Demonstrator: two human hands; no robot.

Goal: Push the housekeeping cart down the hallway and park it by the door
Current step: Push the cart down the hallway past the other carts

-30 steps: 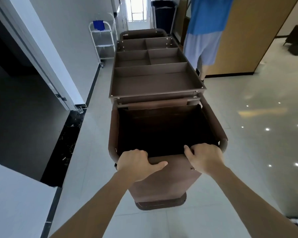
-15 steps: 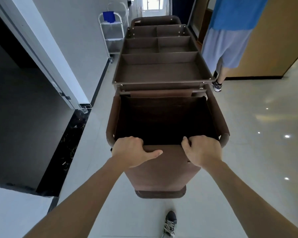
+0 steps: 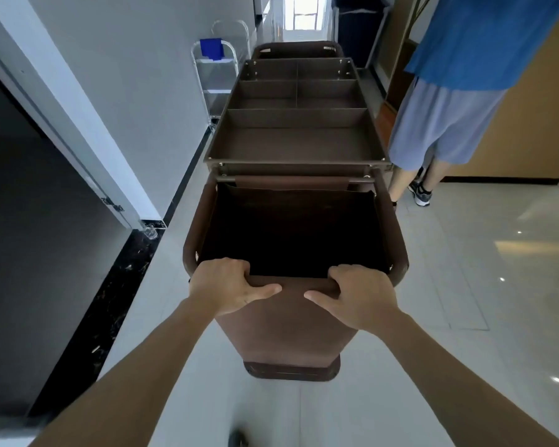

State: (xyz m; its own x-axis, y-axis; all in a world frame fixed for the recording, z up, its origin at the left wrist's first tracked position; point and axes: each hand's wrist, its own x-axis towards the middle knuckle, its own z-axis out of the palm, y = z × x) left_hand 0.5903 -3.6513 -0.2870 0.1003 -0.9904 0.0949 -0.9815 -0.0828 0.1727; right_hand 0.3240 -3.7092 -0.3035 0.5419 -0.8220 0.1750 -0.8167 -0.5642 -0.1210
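Observation:
A brown housekeeping cart point(image 3: 291, 327) fills the middle of the view and points down the hallway. Its near end is an open, empty fabric bag; beyond that lies a top tray point(image 3: 296, 145) split into several empty compartments. My left hand point(image 3: 228, 285) grips the near rim of the bag, thumb pointing inward. My right hand point(image 3: 360, 296) grips the same rim a little further right. Both arms are stretched out in front of me.
A person in a blue shirt and grey shorts point(image 3: 442, 124) stands close to the cart's right side. A white metal trolley point(image 3: 215, 79) with a blue item stands against the left wall. A dark open doorway point(image 3: 29, 237) is on my left. A dark bin point(image 3: 359, 24) stands far ahead.
The cart has rolled forward along the hallway, drawing level with the standing person and nearer the white trolley. Both hands keep their grip on the rim.

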